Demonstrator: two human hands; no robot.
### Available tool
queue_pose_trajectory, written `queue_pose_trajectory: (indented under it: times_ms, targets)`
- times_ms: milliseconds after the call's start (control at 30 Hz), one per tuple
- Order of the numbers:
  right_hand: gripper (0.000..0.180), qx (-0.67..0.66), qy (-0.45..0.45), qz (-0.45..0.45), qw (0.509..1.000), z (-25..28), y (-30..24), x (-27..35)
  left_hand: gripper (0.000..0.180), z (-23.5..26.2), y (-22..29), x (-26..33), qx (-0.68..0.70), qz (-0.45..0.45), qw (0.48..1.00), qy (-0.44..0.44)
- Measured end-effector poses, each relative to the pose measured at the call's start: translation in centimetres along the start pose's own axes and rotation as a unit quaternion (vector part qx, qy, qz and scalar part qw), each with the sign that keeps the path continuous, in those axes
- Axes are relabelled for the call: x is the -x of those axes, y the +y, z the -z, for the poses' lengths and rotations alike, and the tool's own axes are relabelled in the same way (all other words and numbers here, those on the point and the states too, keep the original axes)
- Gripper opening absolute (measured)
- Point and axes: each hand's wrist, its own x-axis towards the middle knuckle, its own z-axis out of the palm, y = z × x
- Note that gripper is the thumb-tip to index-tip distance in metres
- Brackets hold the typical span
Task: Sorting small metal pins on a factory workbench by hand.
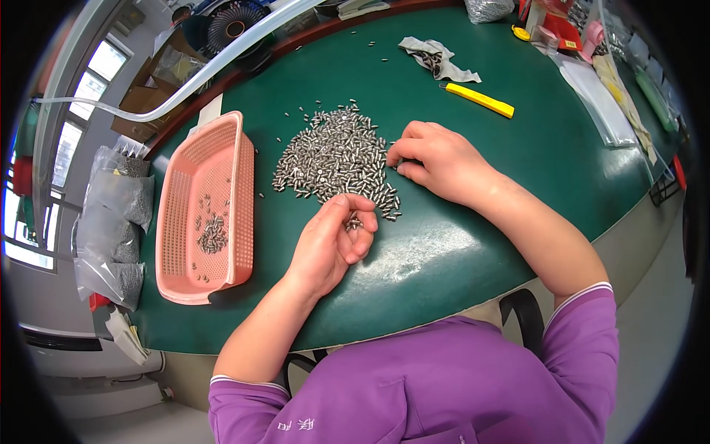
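A heap of small silvery metal pins [336,152] lies in the middle of the green table. At its near edge my left hand [322,248] is turned palm up, fingers curled round a few of the pins [354,220]. My right hand [447,163] rests at the heap's right edge, its fingers bent and drawn toward the thumb. What lies between those fingertips is too small to make out. To the left of the heap stands a pink plastic basket [243,200], with a small scatter of pins [213,235] on its bottom.
Clear bags of small parts [111,222] line the table's left edge. Beyond my right hand lie a yellow cutter [479,100] and a crumpled pale cloth [451,68]. Plastic sheets [595,100] and a red container [563,31] are at the far right. A pale tube [214,66] crosses the upper left.
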Motion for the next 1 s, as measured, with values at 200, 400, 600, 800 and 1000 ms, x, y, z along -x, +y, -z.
queue_pose_trajectory:
  times_ms: [200, 400, 600, 800, 1000]
  targets:
    - [0.012, 0.028, -0.015, 0.011, 0.999, -0.1, 0.0, 0.1, 0.027, 0.1, 0.0, 0.0, -0.013, 0.001, 1.000, -0.001]
    - [0.012, -0.120, -0.037, 0.070, 0.990, 0.5, -2.5, -0.3, 0.017, 0.2, -0.1, -0.1, -0.028, -0.001, 1.000, -0.014]
    - [0.017, -0.134, -0.022, 0.151, 0.979, -0.1, -3.1, 0.1, 0.017, 0.2, 0.0, 0.1, -0.028, 0.021, 0.999, -0.036]
    - [0.011, -0.157, 0.001, 0.119, 0.980, 0.4, -3.0, -0.1, 0.019, 0.4, 0.0, -0.1, -0.028, 0.022, 0.999, -0.022]
    - [0.012, -0.049, -0.003, 0.035, 0.998, 1.0, -1.5, -0.1, 0.023, -0.1, 0.2, 0.0, -0.002, 0.032, 0.999, 0.011]
